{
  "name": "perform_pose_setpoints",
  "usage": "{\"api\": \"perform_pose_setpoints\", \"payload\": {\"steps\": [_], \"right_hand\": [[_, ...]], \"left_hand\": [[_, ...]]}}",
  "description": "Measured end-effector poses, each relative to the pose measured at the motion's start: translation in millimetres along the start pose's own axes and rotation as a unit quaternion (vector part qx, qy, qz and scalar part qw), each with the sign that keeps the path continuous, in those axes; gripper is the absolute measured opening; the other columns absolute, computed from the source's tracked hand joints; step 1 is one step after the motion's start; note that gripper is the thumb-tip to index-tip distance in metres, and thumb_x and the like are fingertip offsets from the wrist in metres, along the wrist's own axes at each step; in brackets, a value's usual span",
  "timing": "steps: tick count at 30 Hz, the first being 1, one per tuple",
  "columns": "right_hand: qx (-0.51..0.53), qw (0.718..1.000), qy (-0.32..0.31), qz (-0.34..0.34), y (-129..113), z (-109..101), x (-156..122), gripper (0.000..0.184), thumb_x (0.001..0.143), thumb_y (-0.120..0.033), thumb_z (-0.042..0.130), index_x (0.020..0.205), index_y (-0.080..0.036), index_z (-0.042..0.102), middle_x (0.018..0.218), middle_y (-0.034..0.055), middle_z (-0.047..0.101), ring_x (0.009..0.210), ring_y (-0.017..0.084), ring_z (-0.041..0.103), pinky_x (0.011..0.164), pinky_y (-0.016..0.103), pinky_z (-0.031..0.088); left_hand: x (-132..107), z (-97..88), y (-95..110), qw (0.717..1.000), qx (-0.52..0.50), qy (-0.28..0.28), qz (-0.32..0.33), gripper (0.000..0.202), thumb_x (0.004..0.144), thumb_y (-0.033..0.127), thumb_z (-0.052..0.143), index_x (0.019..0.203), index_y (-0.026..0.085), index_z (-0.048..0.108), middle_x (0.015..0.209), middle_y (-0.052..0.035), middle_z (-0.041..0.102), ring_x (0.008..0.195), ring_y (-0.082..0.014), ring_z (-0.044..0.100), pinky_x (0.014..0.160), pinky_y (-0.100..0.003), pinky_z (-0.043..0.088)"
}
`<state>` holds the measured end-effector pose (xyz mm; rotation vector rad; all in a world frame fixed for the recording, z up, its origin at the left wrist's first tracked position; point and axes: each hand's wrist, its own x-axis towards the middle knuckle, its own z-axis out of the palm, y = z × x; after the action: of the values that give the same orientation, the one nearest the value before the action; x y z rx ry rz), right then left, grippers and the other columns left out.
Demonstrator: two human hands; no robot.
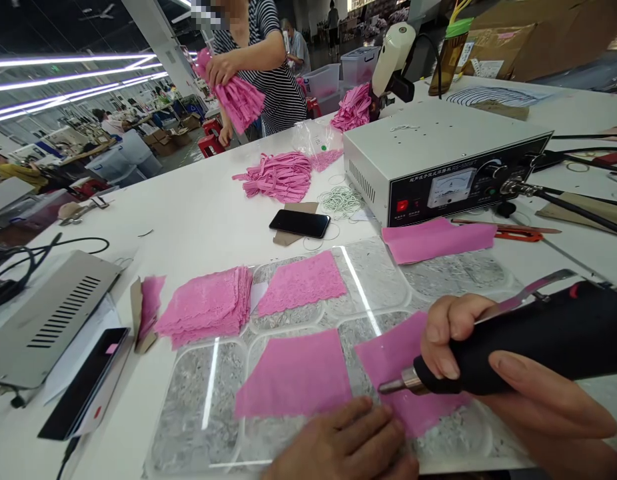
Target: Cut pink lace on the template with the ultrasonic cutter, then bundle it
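Observation:
My right hand is wrapped round a black handheld ultrasonic welder with a metal lever on top. Its metal tip points left and touches or hovers just over a pink fabric piece; which one I cannot tell. My left hand lies flat with fingers extended at that piece's lower left edge, close to the tip. Left of it a second pink fabric piece is spread on the clear grey-patterned mat. Behind that lie a lace piece and a stack of pink lace pieces.
A grey welder control box stands at the back right, near a pink strip and orange cutter. Beyond the mat lie a phone and pink strap bundles. A co-worker across the table holds another bundle.

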<state>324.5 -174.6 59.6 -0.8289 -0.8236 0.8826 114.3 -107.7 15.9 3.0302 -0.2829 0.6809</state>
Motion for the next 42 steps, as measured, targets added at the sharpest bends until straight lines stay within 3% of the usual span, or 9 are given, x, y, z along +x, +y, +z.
{"api": "perform_pose_setpoints", "payload": {"steps": [12, 26, 30, 35, 42], "right_hand": [[0.012, 1.000, -0.005, 0.008, 4.8, -2.9, -2.1, 0.013, 0.083, -0.041, 0.065, 0.083, -0.028, 0.062, 0.071, -0.0011, 0.055, 0.050, 0.014, 0.054, 0.047, 0.028, 0.050], [0.017, 0.999, -0.024, -0.021, 5.0, -5.5, -1.9, 0.013, 0.086, -0.038, 0.063, 0.087, -0.025, 0.062, 0.072, 0.0005, 0.055, 0.052, 0.015, 0.056, 0.047, 0.032, 0.052], [0.013, 0.995, 0.073, -0.065, -5.8, -22.0, 7.1, 0.014, 0.080, -0.035, 0.067, 0.081, -0.022, 0.065, 0.069, 0.0009, 0.055, 0.049, 0.014, 0.055, 0.043, 0.031, 0.051], [-0.035, 0.960, 0.239, -0.142, -18.1, -51.7, 18.6, 0.013, 0.065, -0.029, 0.070, 0.070, -0.019, 0.065, 0.069, 0.0020, 0.056, 0.050, 0.013, 0.054, 0.045, 0.029, 0.049], [-0.061, 0.953, 0.248, -0.162, -7.9, -61.6, 18.9, 0.009, 0.069, -0.028, 0.065, 0.075, -0.021, 0.065, 0.074, 0.0006, 0.058, 0.054, 0.014, 0.055, 0.049, 0.030, 0.052]], "left_hand": [[6.3, -1.7, -1.5, 1.000, -0.010, 0.013, -0.004, 0.010, 0.093, 0.021, 0.062, 0.100, 0.018, 0.068, 0.103, 0.0003, 0.072, 0.103, -0.0124, 0.068, 0.103, -0.027, 0.048], [6.2, -0.4, -1.4, 0.999, 0.000, 0.049, -0.016, 0.010, 0.094, 0.023, 0.062, 0.098, 0.024, 0.071, 0.102, 0.0057, 0.073, 0.103, -0.0087, 0.066, 0.109, -0.025, 0.041], [2.0, -0.4, -6.2, 0.998, 0.006, 0.043, -0.041, 0.019, 0.099, 0.025, 0.052, 0.102, 0.023, 0.071, 0.108, 0.0041, 0.073, 0.109, -0.0097, 0.065, 0.113, -0.026, 0.037], [0.0, 11.4, -20.7, 0.989, 0.069, 0.092, -0.096, 0.027, 0.100, 0.024, 0.047, 0.108, 0.012, 0.069, 0.109, -0.0082, 0.073, 0.120, -0.0195, 0.061, 0.117, -0.037, 0.031], [1.6, 20.8, -24.0, 0.982, 0.100, 0.099, -0.128, 0.023, 0.097, 0.018, 0.050, 0.108, 0.011, 0.068, 0.111, -0.0111, 0.072, 0.127, -0.0231, 0.054, 0.120, -0.044, 0.024]]}}
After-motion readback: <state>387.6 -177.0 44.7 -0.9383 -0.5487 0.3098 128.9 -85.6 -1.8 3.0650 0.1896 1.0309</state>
